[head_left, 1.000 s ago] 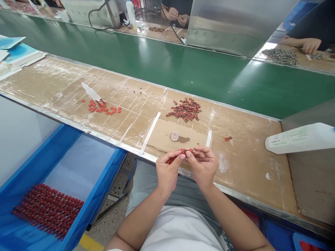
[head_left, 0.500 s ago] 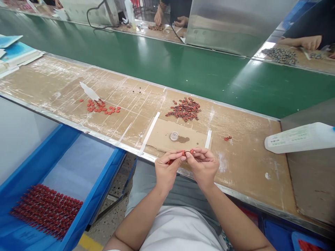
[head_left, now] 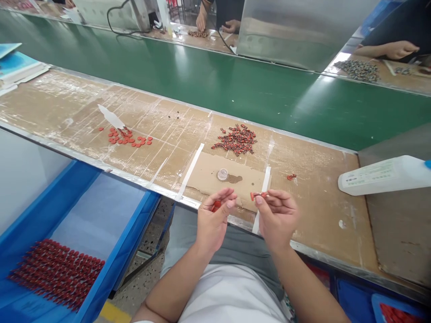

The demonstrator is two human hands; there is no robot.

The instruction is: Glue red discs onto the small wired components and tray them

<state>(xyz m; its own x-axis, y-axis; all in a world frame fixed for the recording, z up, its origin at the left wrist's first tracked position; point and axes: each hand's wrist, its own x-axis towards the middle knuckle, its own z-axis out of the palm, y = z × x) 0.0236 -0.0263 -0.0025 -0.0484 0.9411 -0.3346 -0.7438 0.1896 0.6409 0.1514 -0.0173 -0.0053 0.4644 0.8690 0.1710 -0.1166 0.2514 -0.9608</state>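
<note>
Near the front edge of the bench, my left hand [head_left: 213,220] has its fingers curled round red pieces [head_left: 216,205]. My right hand [head_left: 279,217] pinches a small figure on a red round base [head_left: 258,195] between thumb and fingers. Beyond both hands, a small clear cup [head_left: 222,174] stands on a cardboard sheet [head_left: 205,172], beside a brown wet patch. A pile of small red and black figures [head_left: 237,140] lies behind the sheet. Red discs [head_left: 129,138] are scattered to the left. One more red piece [head_left: 291,177] sits at the right.
A white bottle [head_left: 380,174] lies at the right against a metal panel. Rows of red pieces [head_left: 57,271] fill part of a blue bin [head_left: 129,224] at lower left. A green belt [head_left: 202,72] runs behind the bench; other people's hands work beyond it.
My hands have moved apart. The right one has moved right with the small figure, while the left stays nearly in place with red pieces. The view has shifted slightly.
</note>
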